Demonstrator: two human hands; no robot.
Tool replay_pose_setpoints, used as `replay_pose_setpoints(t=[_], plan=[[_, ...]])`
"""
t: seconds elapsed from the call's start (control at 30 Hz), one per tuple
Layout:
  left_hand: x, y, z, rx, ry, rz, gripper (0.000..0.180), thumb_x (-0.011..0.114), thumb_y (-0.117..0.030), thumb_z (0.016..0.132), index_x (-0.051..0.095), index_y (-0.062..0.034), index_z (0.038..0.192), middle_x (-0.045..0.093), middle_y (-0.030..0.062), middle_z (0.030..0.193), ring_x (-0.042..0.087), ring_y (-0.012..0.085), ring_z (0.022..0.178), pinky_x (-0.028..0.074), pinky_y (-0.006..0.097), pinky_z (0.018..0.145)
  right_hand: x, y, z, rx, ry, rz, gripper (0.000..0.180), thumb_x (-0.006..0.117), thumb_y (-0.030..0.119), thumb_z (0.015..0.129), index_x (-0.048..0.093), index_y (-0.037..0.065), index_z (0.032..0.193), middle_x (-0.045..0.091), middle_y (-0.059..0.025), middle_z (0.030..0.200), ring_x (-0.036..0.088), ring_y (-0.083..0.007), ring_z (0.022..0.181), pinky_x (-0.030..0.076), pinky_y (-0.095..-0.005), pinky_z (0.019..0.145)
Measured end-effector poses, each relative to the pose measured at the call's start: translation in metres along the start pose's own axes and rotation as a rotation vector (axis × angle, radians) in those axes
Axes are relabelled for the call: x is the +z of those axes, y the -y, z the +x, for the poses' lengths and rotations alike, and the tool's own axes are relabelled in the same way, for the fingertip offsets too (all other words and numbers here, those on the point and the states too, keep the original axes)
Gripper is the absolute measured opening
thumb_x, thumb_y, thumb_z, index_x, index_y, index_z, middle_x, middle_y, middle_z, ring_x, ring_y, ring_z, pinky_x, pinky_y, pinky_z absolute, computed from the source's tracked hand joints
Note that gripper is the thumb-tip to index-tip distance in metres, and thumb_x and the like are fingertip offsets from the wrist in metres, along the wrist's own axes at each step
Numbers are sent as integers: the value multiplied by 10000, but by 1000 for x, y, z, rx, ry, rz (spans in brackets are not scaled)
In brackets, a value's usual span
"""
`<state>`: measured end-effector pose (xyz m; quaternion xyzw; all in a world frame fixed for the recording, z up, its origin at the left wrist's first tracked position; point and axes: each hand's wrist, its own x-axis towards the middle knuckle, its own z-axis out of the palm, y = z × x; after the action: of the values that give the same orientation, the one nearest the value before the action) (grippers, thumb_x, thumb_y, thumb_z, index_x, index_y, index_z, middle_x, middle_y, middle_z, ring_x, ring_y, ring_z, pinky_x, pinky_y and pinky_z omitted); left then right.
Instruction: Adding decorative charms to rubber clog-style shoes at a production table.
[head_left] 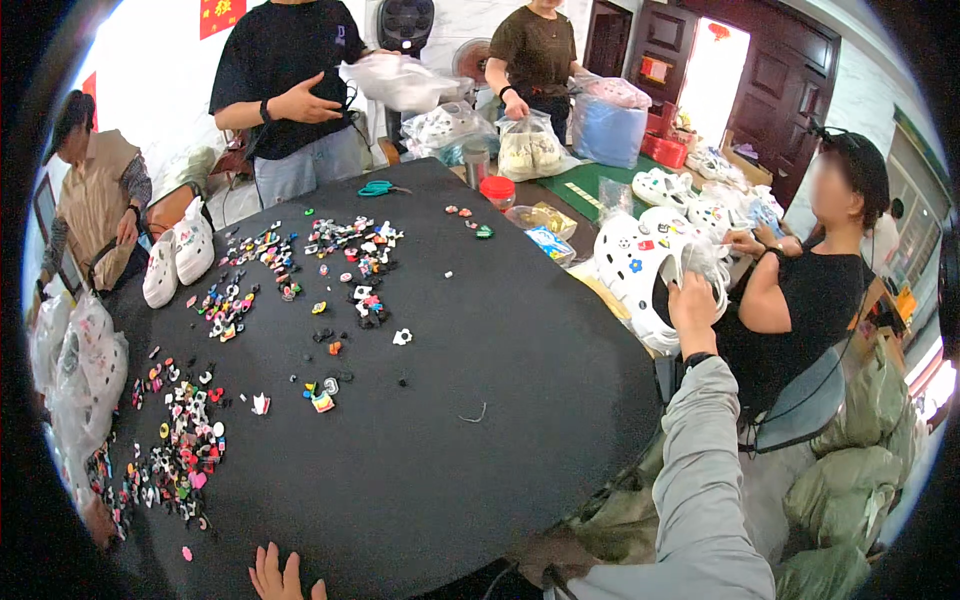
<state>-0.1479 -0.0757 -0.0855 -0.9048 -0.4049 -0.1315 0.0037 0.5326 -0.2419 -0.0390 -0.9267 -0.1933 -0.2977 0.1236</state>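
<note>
Landmark: black round table (pixel 480 330).
Clear bags: bulging, holding pale goods, at the table's far edge (pixel 530 150).
Blue bag: large, beyond the far edge (pixel 608 130).
Red sign: wall, far left of the table (pixel 222 14).
White bags: left rim (pixel 75 365).

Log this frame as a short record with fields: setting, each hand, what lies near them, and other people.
setting: round table under a black cloth
right hand: raised at the table's right edge, gripping a white clog studded with charms
left hand: fingers resting on the cloth at the near edge, holding nothing
on table: scattered small coloured charms, white clog pair, teal scissors
others: four people around the table, one seated at right
</note>
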Motion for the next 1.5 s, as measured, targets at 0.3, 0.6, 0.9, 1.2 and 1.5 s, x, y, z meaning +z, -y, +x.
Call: replay_pose_setpoints(t=[0.3, 0.6, 0.9, 1.2, 1.5], plan=[[-13, -4, 12, -32, -40, -145, 517, 726, -351, 722, 605, -120, 1169, 495, 156, 1322, 440, 382, 1240, 324, 573, 988, 74, -55, 1, -817, 413, 101, 289, 453, 209, 926, 661, 13, 971, 645, -227, 960, 612, -416, 862, 488, -481, 760], [6, -7, -19, -130, -179, -199, 446, 674, -392, 814, 612, -140, 1177, 486, 127, 1354, 422, 343, 1281, 338, 597, 1001, -17, 66, -63, -688, 420, 243, 350, 564, 140, 890, 545, -38, 1190, 583, -237, 1107, 569, -373, 1015, 450, -419, 878], [-49, 121, -137, -688, -663, -650, 220, 647, -100, 873, 633, 1, 1068, 671, 73, 1005, 624, 139, 912, 498, 275, 791, -147, 219, -280, -1162, 535, 731, 253, 596, 51, 856, 572, -48, 1088, 578, -187, 1101, 557, -339, 1037, 432, -394, 919], [60, 173, -405, -1401, -123, -367, 362, 686, -279, 808, 647, -28, 1067, 697, 147, 912, 671, 289, 862, 514, 373, 770, -187, 269, -320, -1365, 652, 717, 332, 640, 49, 808, 563, -34, 1120, 538, -201, 1204, 500, -382, 1124, 394, -447, 971], [247, 172, -469, -1841, -42, -578, 694, 695, -303, 799, 405, -31, 1368, 575, 258, 1224, 561, 381, 1138, 458, 413, 947, -208, 307, -371, -1560, 679, 602, 507, 659, 97, 790, 481, -15, 1252, 412, -232, 1385, 371, -439, 1283, 290, -509, 1077]])
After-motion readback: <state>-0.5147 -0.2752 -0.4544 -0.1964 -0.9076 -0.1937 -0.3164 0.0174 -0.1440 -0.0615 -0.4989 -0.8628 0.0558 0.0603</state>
